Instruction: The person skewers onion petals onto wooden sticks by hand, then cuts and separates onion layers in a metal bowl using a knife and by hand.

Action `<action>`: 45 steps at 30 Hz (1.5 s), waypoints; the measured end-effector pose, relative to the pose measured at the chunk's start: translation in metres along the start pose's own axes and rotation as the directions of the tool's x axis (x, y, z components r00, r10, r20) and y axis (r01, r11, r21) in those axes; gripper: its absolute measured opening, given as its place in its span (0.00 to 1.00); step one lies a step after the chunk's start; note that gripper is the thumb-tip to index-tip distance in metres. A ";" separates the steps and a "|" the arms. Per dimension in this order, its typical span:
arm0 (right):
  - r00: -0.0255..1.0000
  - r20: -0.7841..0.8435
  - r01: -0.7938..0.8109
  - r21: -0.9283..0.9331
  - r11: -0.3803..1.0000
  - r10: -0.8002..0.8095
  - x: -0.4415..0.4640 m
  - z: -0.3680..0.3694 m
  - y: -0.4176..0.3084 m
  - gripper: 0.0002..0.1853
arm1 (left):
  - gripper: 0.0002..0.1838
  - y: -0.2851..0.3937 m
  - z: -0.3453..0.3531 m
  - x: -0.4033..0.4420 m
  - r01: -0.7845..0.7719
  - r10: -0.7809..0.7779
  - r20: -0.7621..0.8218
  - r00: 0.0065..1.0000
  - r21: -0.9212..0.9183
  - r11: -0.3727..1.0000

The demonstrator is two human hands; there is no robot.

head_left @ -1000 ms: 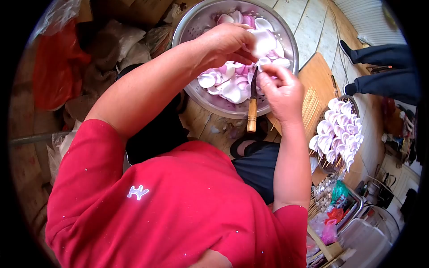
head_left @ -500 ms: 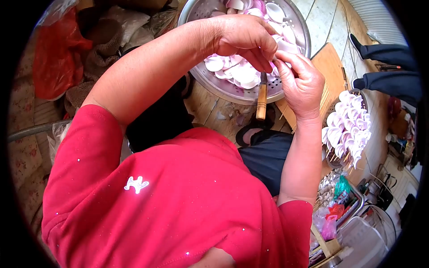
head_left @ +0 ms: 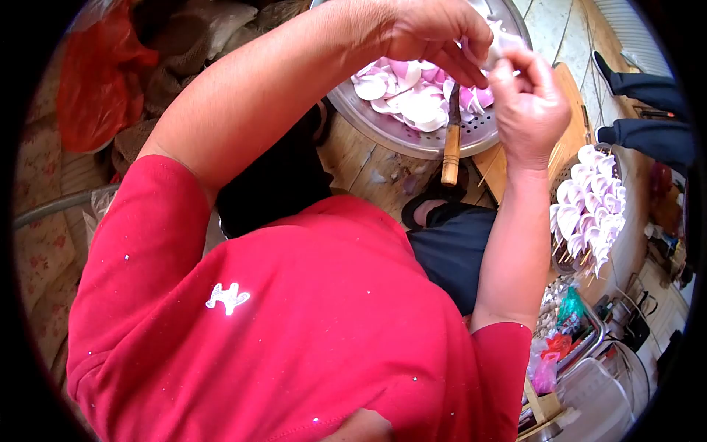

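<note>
My left hand [head_left: 442, 33] is bent over the metal colander [head_left: 372, 136], its curled fingers on a thin white-and-pink onion-like piece [head_left: 504, 40]. Just right of it, my right hand [head_left: 532, 110] pinches the same piece between thumb and fingers. Many loose pink-and-white pieces [head_left: 412, 96] lie in the colander, partly hidden by my left hand. A knife [head_left: 451, 151] with a wooden handle leans across the colander's near rim, blade inward. Whether a skewer is between my fingers is too small to make out.
A wooden board [head_left: 490, 166] stands beside the colander. To the right, a basket [head_left: 563, 261] bears skewered pieces [head_left: 589, 206]. Another person's legs [head_left: 652, 136] are at upper right. Plastic bags [head_left: 549, 368] and a clear bin [head_left: 600, 398] lie lower right; a red bag [head_left: 96, 88] hangs left.
My hands have come together around the piece that my left hand held over the colander. The view has shifted, so the colander, knife and basket appear farther right.
</note>
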State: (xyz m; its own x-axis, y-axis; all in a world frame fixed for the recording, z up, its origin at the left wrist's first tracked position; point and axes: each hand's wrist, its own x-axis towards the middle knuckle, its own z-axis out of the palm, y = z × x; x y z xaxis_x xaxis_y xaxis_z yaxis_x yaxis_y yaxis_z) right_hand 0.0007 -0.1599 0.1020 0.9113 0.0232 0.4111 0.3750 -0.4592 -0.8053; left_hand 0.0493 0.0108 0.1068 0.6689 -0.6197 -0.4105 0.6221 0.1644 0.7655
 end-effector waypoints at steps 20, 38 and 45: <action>0.975 0.134 -0.208 0.239 0.948 0.180 -0.009 -0.005 -0.011 0.15 | 0.16 0.007 -0.005 -0.002 -0.089 0.094 -0.072 0.993 0.064 0.994; 0.946 0.313 -0.109 0.049 0.993 0.088 -0.012 -0.021 -0.006 0.08 | 0.31 -0.001 0.013 -0.011 -0.022 0.001 0.148 0.989 0.140 0.990; 0.974 0.191 -0.144 0.094 0.985 0.124 -0.012 -0.016 -0.006 0.06 | 0.24 -0.002 0.017 -0.010 -0.009 -0.002 0.078 0.997 0.137 0.991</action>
State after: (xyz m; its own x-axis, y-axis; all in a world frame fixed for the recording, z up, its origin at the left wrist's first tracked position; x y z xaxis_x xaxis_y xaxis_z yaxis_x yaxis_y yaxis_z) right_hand -0.0149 -0.1719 0.1090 0.9664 0.1352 0.2188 0.2542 -0.3722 -0.8927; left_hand 0.0348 0.0036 0.1178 0.6340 -0.6782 -0.3716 0.5542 0.0633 0.8300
